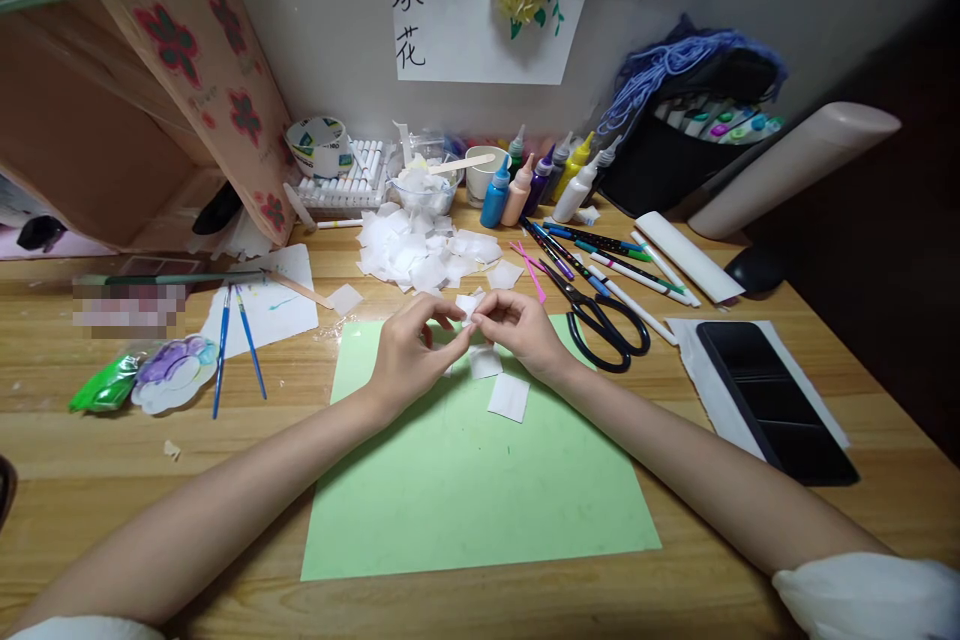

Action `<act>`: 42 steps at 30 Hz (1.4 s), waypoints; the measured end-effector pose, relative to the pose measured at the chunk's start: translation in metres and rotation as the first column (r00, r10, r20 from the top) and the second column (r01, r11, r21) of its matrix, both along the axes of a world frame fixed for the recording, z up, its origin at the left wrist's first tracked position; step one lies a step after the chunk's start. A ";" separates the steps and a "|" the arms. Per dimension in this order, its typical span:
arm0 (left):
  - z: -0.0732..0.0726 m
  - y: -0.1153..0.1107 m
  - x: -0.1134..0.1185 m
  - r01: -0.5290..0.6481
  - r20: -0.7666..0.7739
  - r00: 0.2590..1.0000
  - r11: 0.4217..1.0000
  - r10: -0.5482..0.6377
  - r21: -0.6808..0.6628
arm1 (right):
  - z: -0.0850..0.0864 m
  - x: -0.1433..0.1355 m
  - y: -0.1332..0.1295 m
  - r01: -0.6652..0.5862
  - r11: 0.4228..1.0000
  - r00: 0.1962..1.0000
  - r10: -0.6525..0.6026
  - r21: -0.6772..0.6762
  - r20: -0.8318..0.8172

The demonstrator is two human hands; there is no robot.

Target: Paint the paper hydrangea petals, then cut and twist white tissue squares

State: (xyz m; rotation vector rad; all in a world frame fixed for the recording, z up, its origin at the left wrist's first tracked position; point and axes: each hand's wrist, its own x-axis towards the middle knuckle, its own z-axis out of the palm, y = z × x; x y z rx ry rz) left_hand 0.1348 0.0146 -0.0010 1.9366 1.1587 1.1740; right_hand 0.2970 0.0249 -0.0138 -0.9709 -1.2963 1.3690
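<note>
My left hand (416,345) and my right hand (521,330) meet above the far part of a green sheet of paper (480,500). Between their fingertips is a small white piece of paper (466,305), pinched from both sides. Part of that piece is hidden by the fingers. Below the hands, white paper squares (509,397) lie on the green sheet. Just beyond the hands, a heap of thin white paper pieces (420,250) covers the tabletop. Black-handled scissors (600,320) rest to the right of my right hand, with a pink plastic strip (531,270) near their blades.
Paint bottles (519,192), a white cup (484,178) and a bowl (424,190) stand along the wall. Markers (615,260) and a black phone-like slab (772,400) lie right. Paintbrushes (222,350), a paint palette (174,375) and a decorated cardboard box (217,100) are left.
</note>
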 end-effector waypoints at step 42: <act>-0.009 0.018 -0.007 -0.273 0.164 0.930 0.917 0.329 -0.291 | -0.001 0.000 -0.003 0.054 0.998 0.991 -0.057 0.035 0.119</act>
